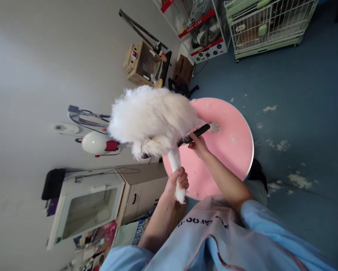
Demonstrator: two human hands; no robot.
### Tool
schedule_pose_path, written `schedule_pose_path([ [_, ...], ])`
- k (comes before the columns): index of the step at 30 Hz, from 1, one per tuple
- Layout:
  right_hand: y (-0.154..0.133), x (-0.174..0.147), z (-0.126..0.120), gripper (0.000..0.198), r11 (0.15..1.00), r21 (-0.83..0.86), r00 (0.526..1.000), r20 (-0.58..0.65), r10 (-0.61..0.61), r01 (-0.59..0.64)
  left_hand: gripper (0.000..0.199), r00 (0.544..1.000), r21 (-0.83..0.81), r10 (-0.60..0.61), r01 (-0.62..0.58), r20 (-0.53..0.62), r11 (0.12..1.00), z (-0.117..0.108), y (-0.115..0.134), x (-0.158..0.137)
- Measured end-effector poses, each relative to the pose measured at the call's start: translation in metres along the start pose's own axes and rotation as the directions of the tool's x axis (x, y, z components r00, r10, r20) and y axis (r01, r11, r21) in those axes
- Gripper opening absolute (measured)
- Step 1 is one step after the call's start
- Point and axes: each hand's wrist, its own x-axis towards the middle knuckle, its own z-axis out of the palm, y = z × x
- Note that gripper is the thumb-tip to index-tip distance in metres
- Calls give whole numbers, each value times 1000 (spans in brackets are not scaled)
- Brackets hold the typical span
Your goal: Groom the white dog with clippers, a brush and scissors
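A fluffy white dog (154,116) stands on a round pink grooming table (225,158), which appears sideways in the view. Its dark nose points towards the lower left, and one paw rests on the tabletop. My left hand (180,180) is closed around a raised front leg (174,160), whose paw sticks out below my fingers. Close by, my right hand (197,146) grips a black-handled grooming brush (202,130) against the fur by the dog's chest. The brush's working end is partly hidden by fur and fingers.
Tufts of fur (299,180) lie on the blue floor. A wire cage (266,32) and a red-and-white display case (205,34) stand at the top. A white glass-door cabinet (91,207) sits on drawers (137,197) at lower left. A wooden box (146,64) is behind the dog.
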Motion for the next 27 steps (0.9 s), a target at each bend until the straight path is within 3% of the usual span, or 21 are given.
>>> schedule_pose_path([
  [3, 14, -9, -2, 40, 997, 75, 999, -48, -25, 29, 54, 1000, 39, 7, -7, -13, 999, -7, 1, -5],
  [6, 26, -26, -8, 37, 937, 197, 953, -148, -264, 290, 59, 999, 58, 36, -35, -12, 998, -12, 1, -11],
  [10, 52, -46, -6, 44, 806, -15, 806, 60, -589, 591, 59, 999, 67, 52, -51, -3, 996, -13, 2, -17],
  [12, 69, -50, -5, 46, 715, -128, 726, 156, -670, 687, 61, 998, 75, 57, -56, -1, 996, -14, 2, -20],
  [14, 86, -50, -7, 48, 624, -194, 653, 167, -739, 757, 63, 998, 90, 64, -63, -2, 994, -16, 3, -23],
  [16, 99, -48, -11, 49, 500, -239, 545, 188, -817, 833, 64, 997, 108, 72, -71, -3, 992, -18, 4, -28],
  [18, 105, -45, -15, 48, 353, -260, 419, 277, -864, 899, 63, 997, 125, 81, -80, 2, 989, -21, 5, -34],
  [20, 106, -41, -17, 42, 247, -274, 343, 394, -853, 929, 62, 996, 140, 86, -87, 10, 986, -25, 6, -38],
  [23, 106, -40, -19, 37, 162, -328, 313, 483, -817, 931, 62, 997, 164, 77, -79, 17, 983, -31, 7, -42],
  [27, 115, -42, -22, 44, 77, -344, 242, 465, -852, 936, 65, 998, 186, 62, -60, -5, 981, -38, 8, -43],
])
